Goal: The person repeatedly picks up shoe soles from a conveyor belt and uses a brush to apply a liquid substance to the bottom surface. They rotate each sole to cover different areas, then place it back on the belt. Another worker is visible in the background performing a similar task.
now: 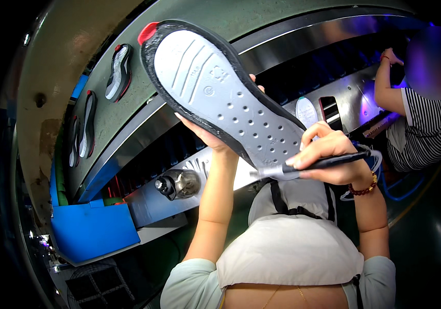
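Note:
A large shoe sole (200,77), light grey inside with a black rim and a red tip at its far end, is held up in front of me. My left hand (207,135) grips it from beneath, with most fingers hidden behind it. My right hand (326,152) is closed around the black handle of a brush (341,160). The brush's pale tip lies at the sole's near end, on or just over the black rim; contact is hard to judge. A row of small holes and raised lines marks the sole's inner face.
Three more soles, such as this one (119,73), lie on the green conveyor (143,72). A dark-capped bottle (182,184) lies on the metal shelf, near a blue panel (94,232). A phone (330,112) and pale insole-shaped piece (306,111) sit right; beyond, a person in stripes (418,134) works.

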Demonstrator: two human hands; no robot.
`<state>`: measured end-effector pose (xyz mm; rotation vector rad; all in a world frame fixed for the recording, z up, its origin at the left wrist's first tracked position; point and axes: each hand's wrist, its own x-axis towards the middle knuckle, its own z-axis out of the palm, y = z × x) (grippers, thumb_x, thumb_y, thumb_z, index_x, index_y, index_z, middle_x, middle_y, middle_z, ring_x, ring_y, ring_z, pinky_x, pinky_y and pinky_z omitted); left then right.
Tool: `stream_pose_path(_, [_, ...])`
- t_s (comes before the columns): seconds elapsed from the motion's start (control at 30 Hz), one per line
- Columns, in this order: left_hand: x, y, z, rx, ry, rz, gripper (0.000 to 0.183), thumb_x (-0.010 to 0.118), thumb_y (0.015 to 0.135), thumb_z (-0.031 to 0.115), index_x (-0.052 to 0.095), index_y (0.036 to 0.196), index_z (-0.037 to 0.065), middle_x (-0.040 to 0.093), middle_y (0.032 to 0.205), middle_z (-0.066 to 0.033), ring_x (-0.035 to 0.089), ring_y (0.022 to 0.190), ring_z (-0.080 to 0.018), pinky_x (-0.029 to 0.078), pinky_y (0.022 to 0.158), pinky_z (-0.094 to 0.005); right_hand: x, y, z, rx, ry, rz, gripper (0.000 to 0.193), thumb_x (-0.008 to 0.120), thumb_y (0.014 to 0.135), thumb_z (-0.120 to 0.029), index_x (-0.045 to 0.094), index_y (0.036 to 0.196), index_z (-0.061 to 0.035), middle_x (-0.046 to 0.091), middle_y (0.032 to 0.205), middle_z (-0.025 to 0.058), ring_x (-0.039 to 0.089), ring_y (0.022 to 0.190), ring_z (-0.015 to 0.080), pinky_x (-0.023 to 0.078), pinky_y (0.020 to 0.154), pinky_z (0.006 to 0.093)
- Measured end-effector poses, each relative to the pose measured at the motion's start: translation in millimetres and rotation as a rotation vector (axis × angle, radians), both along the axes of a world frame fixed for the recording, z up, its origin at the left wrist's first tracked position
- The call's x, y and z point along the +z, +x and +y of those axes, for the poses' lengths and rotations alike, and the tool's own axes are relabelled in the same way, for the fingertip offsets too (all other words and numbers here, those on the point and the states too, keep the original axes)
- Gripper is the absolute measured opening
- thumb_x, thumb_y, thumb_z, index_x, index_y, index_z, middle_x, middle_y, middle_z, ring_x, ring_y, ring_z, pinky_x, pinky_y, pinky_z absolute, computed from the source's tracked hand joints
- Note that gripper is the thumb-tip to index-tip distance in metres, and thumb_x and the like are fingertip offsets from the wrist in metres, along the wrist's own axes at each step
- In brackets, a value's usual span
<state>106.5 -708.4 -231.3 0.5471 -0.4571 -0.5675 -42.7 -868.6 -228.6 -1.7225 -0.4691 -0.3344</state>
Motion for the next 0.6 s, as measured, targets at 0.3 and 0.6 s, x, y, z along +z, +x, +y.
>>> stream_pose_path(0.3, [0, 12, 3, -0.021, -0.063, 0.005, 0.091, 0.023, 0.072, 0.075, 0.02, 0.133, 0.007, 0.036, 0.121, -0.0306, 0.043, 0.105, -0.0439, 0.035, 0.089, -0.0537, -11, -7, -5, 0.044, 0.025, 0.052, 0.02, 0.071, 0.061, -0.002, 0.067, 0.079, -0.0093, 0.066, 0.086, 0.0015, 0.048, 0.079, 0.0129, 0.037, 0.074, 0.0249])
stream_pose_path(0.6, [-3, 16, 6, -0.064, 0.023, -0.015, 0.092, 0.023, 0.072, 0.075, 0.02, 0.134, 0.007, 0.034, 0.123, -0.0315, 0.043, 0.103, -0.0461, 0.037, 0.088, -0.0521, -27, -8, -11, 0.088, 0.129, 0.16, 0.022, 0.072, 0.059, 0.001, 0.067, 0.08, -0.0051, 0.066, 0.086, 0.0058, 0.049, 0.084, 0.0148, 0.04, 0.076, 0.0261])
